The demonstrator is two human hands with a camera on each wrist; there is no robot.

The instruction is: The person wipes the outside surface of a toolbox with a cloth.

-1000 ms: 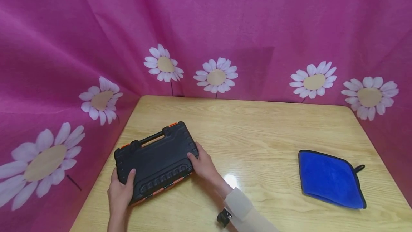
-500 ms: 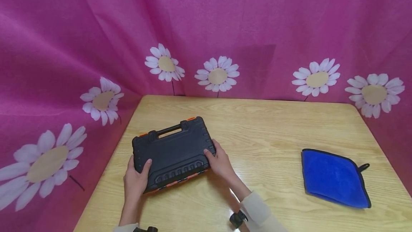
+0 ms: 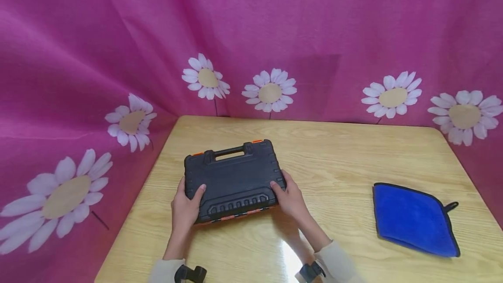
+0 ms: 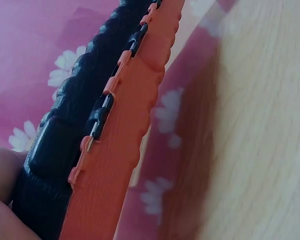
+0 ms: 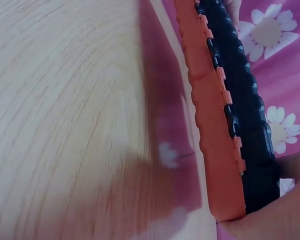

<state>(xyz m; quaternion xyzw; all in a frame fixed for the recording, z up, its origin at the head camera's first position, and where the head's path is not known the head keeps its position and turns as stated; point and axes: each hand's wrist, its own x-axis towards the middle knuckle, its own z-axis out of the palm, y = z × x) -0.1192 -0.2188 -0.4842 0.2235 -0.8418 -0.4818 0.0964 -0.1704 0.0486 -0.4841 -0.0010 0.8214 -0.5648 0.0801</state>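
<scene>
A black-edged blue cloth point(image 3: 413, 219) lies on the right part of the wood-grained table point(image 3: 334, 156), its black loop point(image 3: 451, 206) pointing right. A magenta curtain point(image 3: 255, 16) printed with white, pale-centred daisies point(image 3: 269, 93) hangs behind the table and along both sides, creased at left.

Closed black-and-orange plastic case point(image 3: 233, 178), handle point(image 3: 229, 150) on the far side, slightly slanted, held above the wooden table point(image 3: 334, 160)
</scene>
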